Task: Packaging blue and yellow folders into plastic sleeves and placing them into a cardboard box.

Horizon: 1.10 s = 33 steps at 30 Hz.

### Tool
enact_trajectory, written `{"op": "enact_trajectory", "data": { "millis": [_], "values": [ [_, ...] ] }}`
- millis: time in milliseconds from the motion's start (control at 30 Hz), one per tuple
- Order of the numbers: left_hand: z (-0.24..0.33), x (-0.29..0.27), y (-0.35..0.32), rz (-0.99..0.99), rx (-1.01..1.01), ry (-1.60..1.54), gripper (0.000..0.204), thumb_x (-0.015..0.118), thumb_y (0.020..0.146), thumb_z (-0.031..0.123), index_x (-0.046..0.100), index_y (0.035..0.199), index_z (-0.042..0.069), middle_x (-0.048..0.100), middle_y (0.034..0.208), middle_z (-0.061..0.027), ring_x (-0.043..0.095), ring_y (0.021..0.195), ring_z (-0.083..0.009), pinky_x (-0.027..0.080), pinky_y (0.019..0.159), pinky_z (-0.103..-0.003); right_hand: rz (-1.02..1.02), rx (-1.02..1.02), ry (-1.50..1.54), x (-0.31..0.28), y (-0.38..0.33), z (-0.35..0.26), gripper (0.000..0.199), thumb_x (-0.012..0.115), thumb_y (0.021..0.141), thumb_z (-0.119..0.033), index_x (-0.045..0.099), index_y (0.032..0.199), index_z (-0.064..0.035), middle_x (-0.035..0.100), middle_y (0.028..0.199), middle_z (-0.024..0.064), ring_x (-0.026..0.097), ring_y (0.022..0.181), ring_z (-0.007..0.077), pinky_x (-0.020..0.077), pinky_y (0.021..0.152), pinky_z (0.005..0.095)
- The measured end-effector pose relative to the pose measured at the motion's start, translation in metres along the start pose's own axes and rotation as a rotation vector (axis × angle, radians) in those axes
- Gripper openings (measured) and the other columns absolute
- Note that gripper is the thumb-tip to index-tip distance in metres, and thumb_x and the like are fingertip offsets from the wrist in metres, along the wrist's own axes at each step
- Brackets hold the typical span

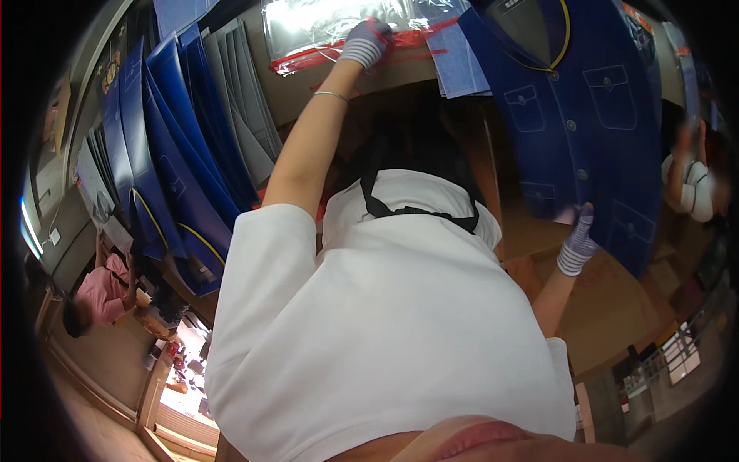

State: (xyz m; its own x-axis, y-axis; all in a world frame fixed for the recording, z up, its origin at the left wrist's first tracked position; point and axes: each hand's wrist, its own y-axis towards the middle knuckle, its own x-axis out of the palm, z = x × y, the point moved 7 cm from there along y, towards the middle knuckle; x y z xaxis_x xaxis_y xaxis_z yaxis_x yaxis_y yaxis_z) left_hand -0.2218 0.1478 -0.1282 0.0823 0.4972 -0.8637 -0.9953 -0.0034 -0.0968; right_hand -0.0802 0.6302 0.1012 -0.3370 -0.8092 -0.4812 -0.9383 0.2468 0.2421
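Note:
My left hand [368, 43], in a pale glove with a striped cuff, is at the red-edged border of a pile of clear plastic bags [308, 31]. Its fingers are curled at that edge, partly blurred. On the right, my right hand [579, 242], gloved the same way, pinches the lower edge of a dark blue, vest-shaped panel [570, 115]. The panel has drawn pockets, a row of buttons and a yellow-trimmed neckline. It hangs tilted, its top reaching the upper edge of the view. Light blue sheets [460, 61] lie between the bags and the panel.
More blue panels [173, 146] and grey ones [242, 92] stand in a row at the left. Brown cardboard [593, 308] is below my right hand. A person in pink [104, 292] is at the far left; another person in white [697, 189] is at the far right.

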Motion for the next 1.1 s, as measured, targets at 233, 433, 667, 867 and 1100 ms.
{"op": "enact_trajectory", "data": {
  "millis": [233, 433, 667, 867, 1100],
  "values": [
    [-0.041, 0.005, 0.007, -0.123, -0.186, -0.344, 0.023, 0.056, 0.081, 0.024, 0.064, 0.093, 0.006, 0.065, 0.084, -0.0055, 0.059, 0.074, -0.0141, 0.047, 0.070, -0.027, -0.052, 0.059, -0.029, 0.049, -0.026, -0.028, 0.043, 0.069, 0.077, -0.017, 0.052, 0.111, 0.0026, 0.054, 0.113, 0.0129, 0.055, 0.095, 0.0226, 0.0440, 0.085, 0.0313],
    [-0.048, 0.007, 0.010, -0.187, -0.292, -0.477, 0.034, 0.059, 0.078, 0.037, 0.064, 0.092, 0.005, 0.065, 0.078, -0.0105, 0.060, 0.071, -0.0196, 0.047, 0.069, -0.030, -0.194, 0.008, 0.021, 0.081, -0.036, -0.030, 0.035, 0.067, 0.078, -0.011, 0.055, 0.107, 0.0030, 0.057, 0.108, 0.0105, 0.054, 0.093, 0.0211, 0.0431, 0.084, 0.0305],
    [-0.040, -0.092, 0.016, 0.197, -0.288, -0.720, 0.019, 0.057, 0.079, 0.020, 0.063, 0.083, 0.003, 0.062, 0.073, -0.0062, 0.056, 0.065, -0.0131, 0.045, 0.062, -0.025, -0.370, -0.247, -0.239, 0.133, -0.040, -0.050, 0.022, 0.056, 0.086, -0.017, 0.059, 0.097, 0.0016, 0.059, 0.064, 0.0172, 0.058, 0.053, 0.0258, 0.0430, 0.051, 0.0291],
    [-0.069, -0.174, -0.003, 0.557, -0.121, -0.752, 0.011, 0.061, 0.074, 0.008, 0.063, 0.082, 0.001, 0.060, 0.070, -0.0035, 0.054, 0.064, -0.0105, 0.044, 0.061, -0.024, -0.125, -0.094, -0.206, 0.112, -0.017, -0.022, 0.036, 0.063, 0.081, -0.015, 0.052, 0.111, 0.0020, 0.058, 0.103, 0.0139, 0.055, 0.092, 0.0233, 0.0418, 0.085, 0.0317],
    [-0.053, -0.032, 0.000, 0.077, -0.461, -1.073, 0.018, 0.058, 0.078, 0.018, 0.067, 0.082, 0.002, 0.067, 0.071, -0.0057, 0.063, 0.066, -0.0122, 0.050, 0.061, -0.024, -0.192, 0.375, 0.373, 0.000, 0.072, -0.012, 0.034, 0.064, 0.073, -0.005, 0.055, 0.104, 0.0070, 0.057, 0.098, 0.0138, 0.056, 0.086, 0.0216, 0.0475, 0.080, 0.0316]
  ]
}}
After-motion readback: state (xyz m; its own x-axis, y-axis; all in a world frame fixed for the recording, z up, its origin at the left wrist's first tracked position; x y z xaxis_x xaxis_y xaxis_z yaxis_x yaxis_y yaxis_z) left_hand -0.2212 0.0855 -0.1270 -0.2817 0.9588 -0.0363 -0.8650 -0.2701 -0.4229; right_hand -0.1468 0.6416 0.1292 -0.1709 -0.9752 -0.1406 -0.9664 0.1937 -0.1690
